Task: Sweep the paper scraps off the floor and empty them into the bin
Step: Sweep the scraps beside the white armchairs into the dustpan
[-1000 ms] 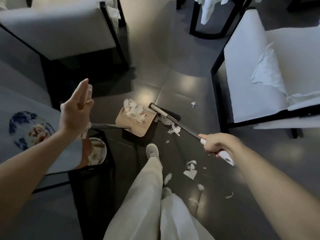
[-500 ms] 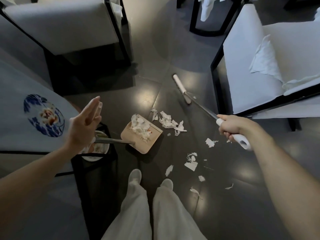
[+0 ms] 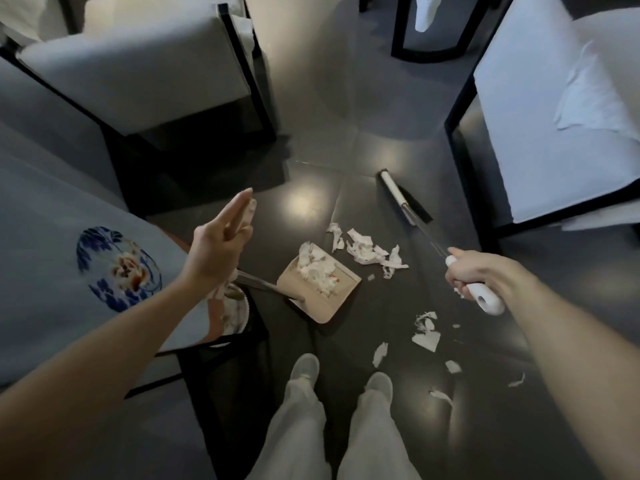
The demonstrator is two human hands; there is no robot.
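Note:
My right hand (image 3: 476, 277) grips the white end of the broom handle. The broom head (image 3: 405, 199) rests on the dark floor, beyond and right of a heap of paper scraps (image 3: 369, 252). A beige dustpan (image 3: 327, 303) sits just left of that heap with scraps (image 3: 317, 268) inside it. Its thin metal handle (image 3: 258, 283) runs up and left behind my left hand (image 3: 221, 242), which is raised with straight fingers. More scraps (image 3: 426, 336) lie near my feet. A black mesh bin (image 3: 225, 372) stands at the lower left.
A table draped in grey cloth with a blue flower motif (image 3: 119, 268) is at the left, next to the bin. White-cushioned, black-framed chairs stand at the far left (image 3: 138, 74) and at the right (image 3: 554, 133). My white shoes (image 3: 304, 367) stand below the dustpan.
The broom head has swung away from the dustpan toward the far right, leaving a heap of scraps at the pan's mouth. My left foot has drawn back beside the other.

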